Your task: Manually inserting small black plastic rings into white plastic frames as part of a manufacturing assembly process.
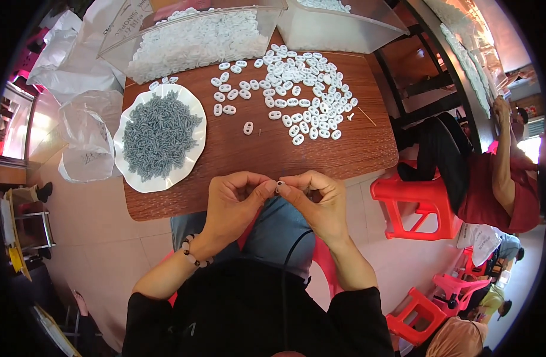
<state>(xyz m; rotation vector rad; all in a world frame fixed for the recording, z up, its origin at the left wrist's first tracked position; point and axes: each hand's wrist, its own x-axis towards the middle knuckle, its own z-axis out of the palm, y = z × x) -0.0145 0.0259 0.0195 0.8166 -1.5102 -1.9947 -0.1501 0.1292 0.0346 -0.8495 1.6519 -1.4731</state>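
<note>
Both my hands meet above my lap, just off the near edge of the table. My left hand [236, 203] and my right hand [320, 205] are closed, thumbs against forefingers, pinching one small white piece [278, 187] with dark spots between the fingertips. Mostly covered by the fingers, it resembles the loose white oval two-hole pieces [297, 71] spread over the table. One such oval piece [248, 128] lies apart, nearest my hands. To the left, a white scalloped plate [194, 156] holds a heap of small grey screw-like parts [160, 134].
The brown wooden table [237, 160] carries a clear bin [195, 41] full of white pieces at the back left. Another translucent bin [338, 33] stands back right. A thin stick [367, 116] lies at right. Red stools [413, 199] and a seated person [493, 184] are to the right.
</note>
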